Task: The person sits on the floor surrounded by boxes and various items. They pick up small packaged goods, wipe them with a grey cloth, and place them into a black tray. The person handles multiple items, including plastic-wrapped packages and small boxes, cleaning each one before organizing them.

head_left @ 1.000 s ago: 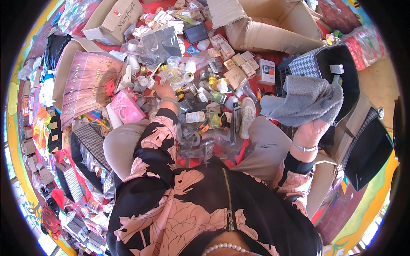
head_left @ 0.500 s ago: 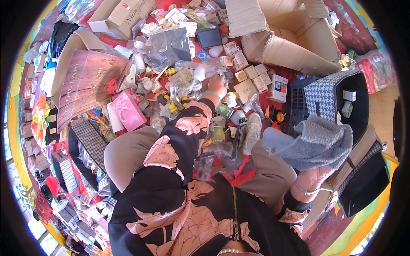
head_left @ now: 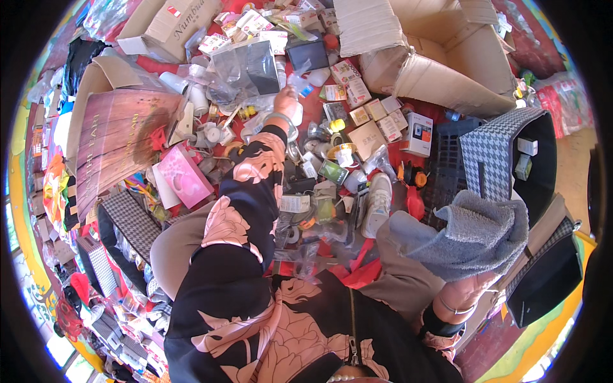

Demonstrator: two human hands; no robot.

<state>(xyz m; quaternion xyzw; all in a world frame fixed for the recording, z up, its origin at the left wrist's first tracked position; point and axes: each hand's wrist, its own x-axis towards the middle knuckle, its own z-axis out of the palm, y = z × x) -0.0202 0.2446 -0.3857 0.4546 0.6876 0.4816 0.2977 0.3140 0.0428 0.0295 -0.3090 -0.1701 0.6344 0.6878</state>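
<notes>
Two bare hands are at work over a crowded red floor. Toward twelve o'clock, the left hand (head_left: 286, 101) reaches into the heap, its fingertips by some clear plastic (head_left: 299, 82); blur makes it impossible to tell whether they grip it. Near four o'clock, the right hand (head_left: 471, 288) holds a grey cloth (head_left: 463, 233) bunched over it, its fingers hidden underneath.

The floral left sleeve (head_left: 255, 169) stretches across the clutter, hiding part of it. A dark flat panel (head_left: 307, 56) lies just beyond the left hand, with a plastic sheet (head_left: 246, 67) toward eleven. At one o'clock stands an open carton (head_left: 440, 80); at two, a white box (head_left: 418, 134) beside a dark crate (head_left: 444, 163). Toward three, a houndstooth bin (head_left: 491, 150) rises beyond the cloth. A shoe (head_left: 378, 204) sits nearer the centre, and a pink box (head_left: 185, 175) leans at nine.
</notes>
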